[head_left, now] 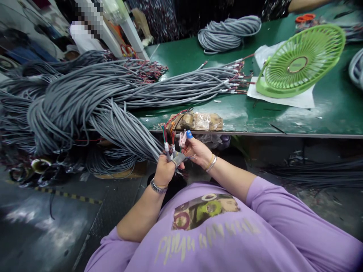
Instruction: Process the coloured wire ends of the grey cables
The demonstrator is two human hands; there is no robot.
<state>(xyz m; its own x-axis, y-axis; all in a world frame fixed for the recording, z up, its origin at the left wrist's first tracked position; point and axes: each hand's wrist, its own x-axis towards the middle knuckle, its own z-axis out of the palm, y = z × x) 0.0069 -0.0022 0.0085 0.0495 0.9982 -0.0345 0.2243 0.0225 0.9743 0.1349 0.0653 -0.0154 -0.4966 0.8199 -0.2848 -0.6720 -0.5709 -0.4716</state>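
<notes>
My left hand (165, 172) is closed around the ends of a bundle of grey cables (133, 132). A grey covering wraps its thumb. White-banded ends with red, green and other coloured wires (163, 134) stick up from this grip. Close by on the right, my right hand (200, 152) has its fingers drawn together, a blue cover on the thumb tip. A pale pink clip-like piece (183, 139) shows at its fingertips, and thin bare-looking wires (189, 153) lie under the fingers. What exactly these fingers grip is too small to tell.
On the green table (176, 56) lie a large heap of grey cables (65, 87), a coiled cable (227, 34) and a green fan (300, 62). A tape-wrapped block (201, 121) sits at the near edge. Orange-handled scissors (305, 17) lie at the back right.
</notes>
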